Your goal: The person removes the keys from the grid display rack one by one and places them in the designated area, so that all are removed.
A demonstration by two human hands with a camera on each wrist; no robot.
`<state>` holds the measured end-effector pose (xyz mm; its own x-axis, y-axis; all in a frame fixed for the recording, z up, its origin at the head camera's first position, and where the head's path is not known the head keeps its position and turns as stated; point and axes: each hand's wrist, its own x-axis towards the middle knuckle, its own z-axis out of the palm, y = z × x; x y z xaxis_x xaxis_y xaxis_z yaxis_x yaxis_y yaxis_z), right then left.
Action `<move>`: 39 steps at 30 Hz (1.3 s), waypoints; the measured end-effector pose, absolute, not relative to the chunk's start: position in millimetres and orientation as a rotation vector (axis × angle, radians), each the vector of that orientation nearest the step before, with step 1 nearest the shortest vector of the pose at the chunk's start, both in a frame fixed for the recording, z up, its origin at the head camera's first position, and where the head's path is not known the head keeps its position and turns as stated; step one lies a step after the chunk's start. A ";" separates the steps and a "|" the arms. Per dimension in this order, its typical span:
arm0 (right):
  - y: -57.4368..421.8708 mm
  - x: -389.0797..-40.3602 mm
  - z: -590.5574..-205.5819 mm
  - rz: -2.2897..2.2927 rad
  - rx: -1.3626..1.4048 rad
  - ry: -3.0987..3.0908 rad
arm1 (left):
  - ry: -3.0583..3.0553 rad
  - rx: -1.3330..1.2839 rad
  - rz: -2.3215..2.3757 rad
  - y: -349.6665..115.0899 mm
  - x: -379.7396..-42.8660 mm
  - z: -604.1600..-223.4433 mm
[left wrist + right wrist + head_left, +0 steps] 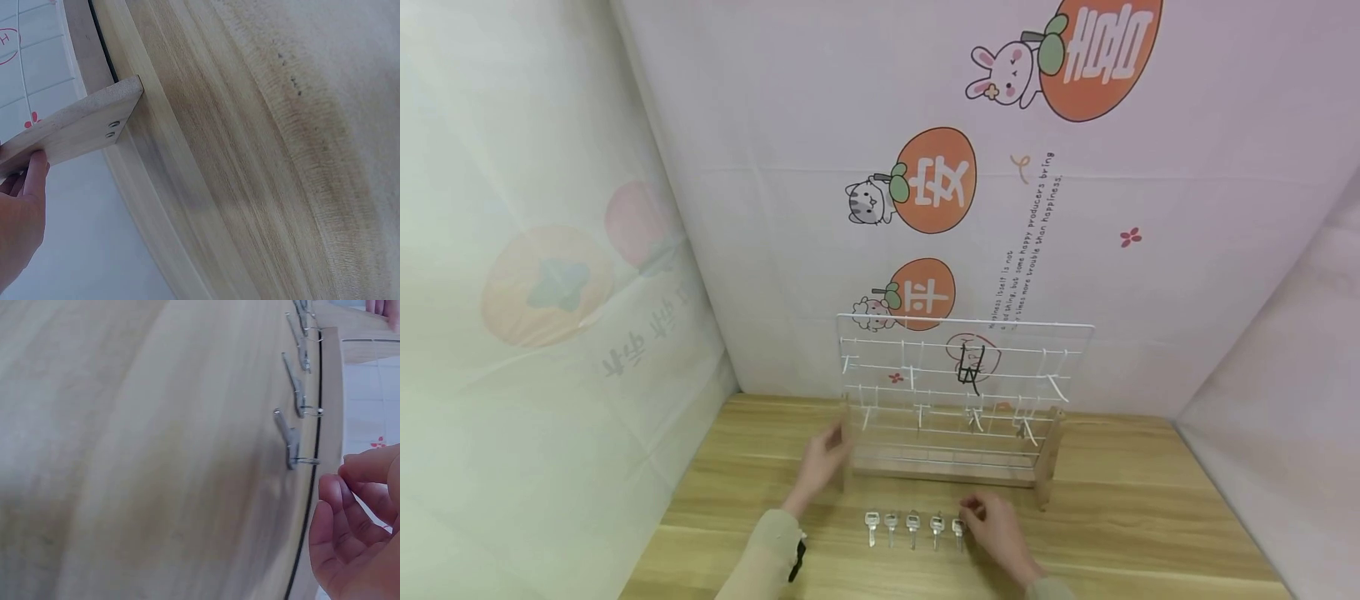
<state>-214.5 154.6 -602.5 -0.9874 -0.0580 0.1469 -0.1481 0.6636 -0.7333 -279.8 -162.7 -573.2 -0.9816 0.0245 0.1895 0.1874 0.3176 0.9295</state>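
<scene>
1. Five keys (pixel 913 523) lie in a row on the tabletop (pixel 1120 517), between its left and right edges. The wire rack (pixel 940 477) stands behind them, near the back edge.
2. The left hand (pixel 823 458) grips the rack's wooden side post (pixel 72 134), with its fingers bent around it. A hard push there could tip or slide the rack and shake its white hooks (pixel 1057 388) loose.
3. The right hand (pixel 996 527) is beside the end key (pixel 958 527), on the right. Its thumb and pointing finger meet at the tips, and I see nothing between them.
4. The key ring (pixel 306 461) is thin, so a bad pinch could slip and drop the key. A knuckle bump could mess up the row.
5. On the back wall, orange fruits (pixel 937 180) say 安 and 平 (the top one looks like 喜, lying sideways). Small words start "Happiness itself is not" and finish "times more trouble than happiness." A red heart (pixel 990 357) seems to say HAPPY, partly hidden by a black hook (pixel 967 375).
6. I can read no brand on the keys.
</scene>
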 end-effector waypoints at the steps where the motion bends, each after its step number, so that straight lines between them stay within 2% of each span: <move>1: 154.1 -215.0 -600.4 1.244 0.172 -2.763 | -2.432 -0.202 -1.743 -162.5 -279.9 -573.3; 39: 108.9 -244.1 -519.3 1.379 0.281 -2.447 | -2.409 -0.213 -1.743 -163.4 -281.4 -573.9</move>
<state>-244.1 108.9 -519.3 -0.9305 -0.0155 0.3660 -0.3211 0.5152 -0.7946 -281.4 -163.4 -573.9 -0.9770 0.0211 0.2124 0.2083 0.3105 0.9275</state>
